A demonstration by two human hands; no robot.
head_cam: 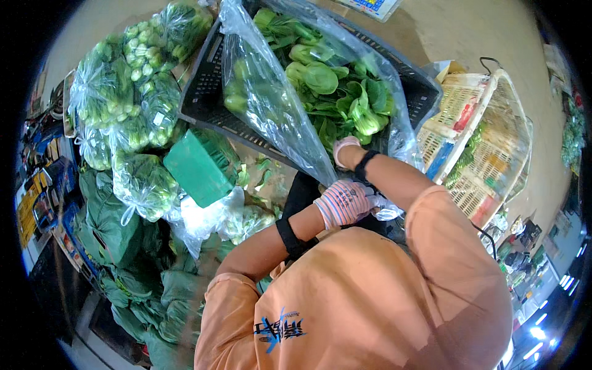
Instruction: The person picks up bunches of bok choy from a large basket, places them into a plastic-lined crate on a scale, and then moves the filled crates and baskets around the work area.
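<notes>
Before me stands a black plastic crate (196, 99) lined with a large clear plastic bag (282, 111). Loose bok choy (319, 76) fills the bag's opening, with leaves and pale stems facing various ways. My left hand (344, 203), in a striped knit glove, grips the bag's edge at the near side of the crate; bunched clear plastic shows past its fingers. My right hand (347, 150), in a pale pink glove, reaches over the crate's near side, beside the lowest bok choy. Its fingers are mostly hidden, so a hold cannot be made out.
Clear bags of bok choy (104, 88) are piled at left. A green plastic basket (199, 169) lies tipped among them, above dark green sacks (111, 222). White slatted crates (481, 152) stand at right. Loose leaves (263, 173) litter the floor by the black crate.
</notes>
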